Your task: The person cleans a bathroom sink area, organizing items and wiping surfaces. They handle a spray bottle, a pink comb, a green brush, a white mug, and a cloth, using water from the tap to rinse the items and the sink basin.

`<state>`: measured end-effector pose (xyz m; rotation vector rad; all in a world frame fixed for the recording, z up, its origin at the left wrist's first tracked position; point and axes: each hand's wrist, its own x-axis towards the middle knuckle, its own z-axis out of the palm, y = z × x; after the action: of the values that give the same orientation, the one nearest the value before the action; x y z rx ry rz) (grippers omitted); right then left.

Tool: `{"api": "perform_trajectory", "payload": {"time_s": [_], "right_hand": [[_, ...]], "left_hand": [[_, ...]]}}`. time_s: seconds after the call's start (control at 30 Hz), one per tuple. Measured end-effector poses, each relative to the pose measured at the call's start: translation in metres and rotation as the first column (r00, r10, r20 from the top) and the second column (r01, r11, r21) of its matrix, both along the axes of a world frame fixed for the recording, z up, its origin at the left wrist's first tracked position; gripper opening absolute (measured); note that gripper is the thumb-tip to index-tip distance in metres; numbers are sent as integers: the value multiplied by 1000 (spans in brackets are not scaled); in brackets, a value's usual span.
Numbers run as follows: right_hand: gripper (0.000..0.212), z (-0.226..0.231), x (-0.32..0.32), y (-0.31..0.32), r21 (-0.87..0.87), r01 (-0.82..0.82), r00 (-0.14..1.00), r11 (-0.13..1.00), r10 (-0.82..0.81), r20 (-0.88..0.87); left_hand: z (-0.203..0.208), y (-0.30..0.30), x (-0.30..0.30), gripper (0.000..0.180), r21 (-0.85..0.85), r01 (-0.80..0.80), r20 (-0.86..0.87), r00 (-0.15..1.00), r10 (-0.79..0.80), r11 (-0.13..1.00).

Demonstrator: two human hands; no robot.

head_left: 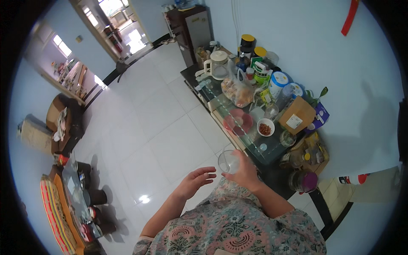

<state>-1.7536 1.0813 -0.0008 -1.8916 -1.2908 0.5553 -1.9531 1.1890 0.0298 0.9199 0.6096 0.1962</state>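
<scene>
My right hand (pixel 244 172) is wrapped round a clear glass cup (pixel 228 161), held in front of my body near the cabinet's front edge. To its left, apart from the cup, my left hand (pixel 198 182) hangs in the air with its fingers stretched and nothing in them. Beyond the cup, on the glass-topped cabinet (pixel 219 102), sit a pink dish (pixel 238 122) and a white bowl (pixel 265 127) of small reddish-brown pieces. A clear glass vessel (pixel 271 111) stands just behind the bowl.
Along the wall crowd a kettle (pixel 219 63), a plastic bag of food (pixel 238 89), a white-and-blue can (pixel 279 80) and a cardboard box (pixel 297 114). A purple-lidded jar (pixel 304 181) is at my right. Stools (pixel 97 196) line a low table at the left.
</scene>
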Motion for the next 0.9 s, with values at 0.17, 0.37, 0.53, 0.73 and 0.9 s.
{"api": "perform_trajectory", "payload": {"time_s": [0.17, 0.37, 0.53, 0.73, 0.9], "right_hand": [[86, -31, 74, 63, -84, 190, 979, 978, -196, -63], [86, -104, 160, 127, -120, 362, 926, 924, -371, -63], [88, -167, 209, 174, -170, 517, 855, 839, -517, 49], [89, -185, 230, 208, -293, 593, 788, 750, -616, 15], [92, -203, 231, 219, -216, 696, 685, 685, -724, -87]], "left_hand": [[-38, 78, 53, 12, -211, -237, -145, 967, 209, 948], [-39, 148, 132, 10, -234, -299, -217, 943, 250, 925], [-40, 187, 170, 9, -71, -348, -260, 911, 319, 935], [-47, 230, 163, 8, -36, -404, -366, 857, 364, 914], [-44, 265, 165, 8, 31, -320, -350, 884, 310, 947]]}}
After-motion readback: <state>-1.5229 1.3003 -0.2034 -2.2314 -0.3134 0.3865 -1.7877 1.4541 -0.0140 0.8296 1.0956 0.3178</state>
